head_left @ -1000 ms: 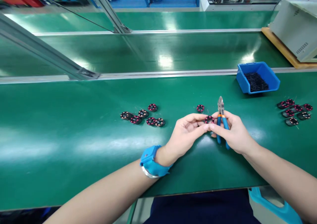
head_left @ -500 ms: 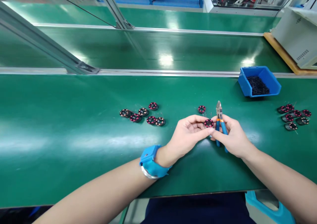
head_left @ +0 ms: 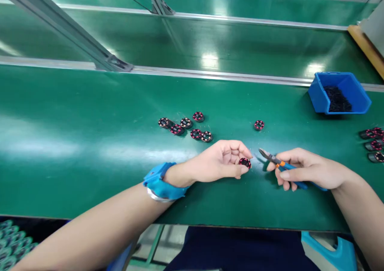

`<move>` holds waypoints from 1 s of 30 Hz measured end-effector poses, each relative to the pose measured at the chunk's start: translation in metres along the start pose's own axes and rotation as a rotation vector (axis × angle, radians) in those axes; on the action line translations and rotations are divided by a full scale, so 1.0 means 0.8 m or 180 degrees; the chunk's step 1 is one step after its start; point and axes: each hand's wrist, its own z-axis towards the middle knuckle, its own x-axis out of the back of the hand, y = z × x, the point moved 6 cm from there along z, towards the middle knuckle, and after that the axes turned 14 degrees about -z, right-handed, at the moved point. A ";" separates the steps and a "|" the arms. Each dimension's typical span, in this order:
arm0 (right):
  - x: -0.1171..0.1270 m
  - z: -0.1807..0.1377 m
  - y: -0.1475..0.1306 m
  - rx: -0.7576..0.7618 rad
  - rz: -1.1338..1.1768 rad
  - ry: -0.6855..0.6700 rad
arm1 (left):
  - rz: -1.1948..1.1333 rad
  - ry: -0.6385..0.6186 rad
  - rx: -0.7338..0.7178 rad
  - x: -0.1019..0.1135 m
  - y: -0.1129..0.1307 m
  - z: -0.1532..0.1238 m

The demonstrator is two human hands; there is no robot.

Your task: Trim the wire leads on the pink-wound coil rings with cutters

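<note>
Between the thumb and fingers of my left hand (head_left: pixel 229 160) is a small black ring-shaped motor stator (head_left: pixel 245 163) with pink-red windings. A blue strap goes round the left wrist. My right hand (head_left: pixel 309 169) is closed round the handles of diagonal cutters (head_left: pixel 283 165) with blue and orange grips. Their jaws point up and left, a short way from the stator and apart from it. A lone stator (head_left: pixel 259 125) lies on the green table (head_left: pixel 90 151) beyond the hands. Left of it sits a loose group of several stators (head_left: pixel 186 122) with thin wire ends sticking out.
A blue bin (head_left: pixel 340 93) holding dark thin pieces stands at the back right. More stators (head_left: pixel 373 145) lie at the right edge. A metal rail (head_left: pixel 210 74) runs along the table's back, with a slanted metal post (head_left: pixel 75 31) at left. A blue stool (head_left: pixel 330 251) is below the front edge.
My hands have come apart. The left hand has drawn the stator slightly left and nearer; the right has moved right, tilting the cutters from upright to pointing left. The camera view has tipped down.
</note>
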 end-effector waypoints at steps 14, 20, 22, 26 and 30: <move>-0.006 0.005 -0.004 -0.0135 -0.0095 -0.0363 | -0.0114 -0.0337 0.0211 -0.011 -0.007 -0.003; -0.008 0.005 -0.005 -0.0080 -0.0294 -0.0361 | -0.0011 -0.0326 0.0238 -0.012 -0.005 -0.003; -0.008 0.005 -0.006 -0.0070 -0.0354 -0.0369 | 0.0027 -0.0326 0.0248 -0.012 -0.006 -0.003; -0.008 0.004 -0.007 -0.0063 -0.0453 -0.0364 | 0.0047 -0.0318 0.0231 -0.011 -0.006 -0.002; -0.009 0.003 -0.007 -0.0070 -0.0564 -0.0342 | 0.0021 -0.0320 0.0231 -0.010 -0.007 -0.001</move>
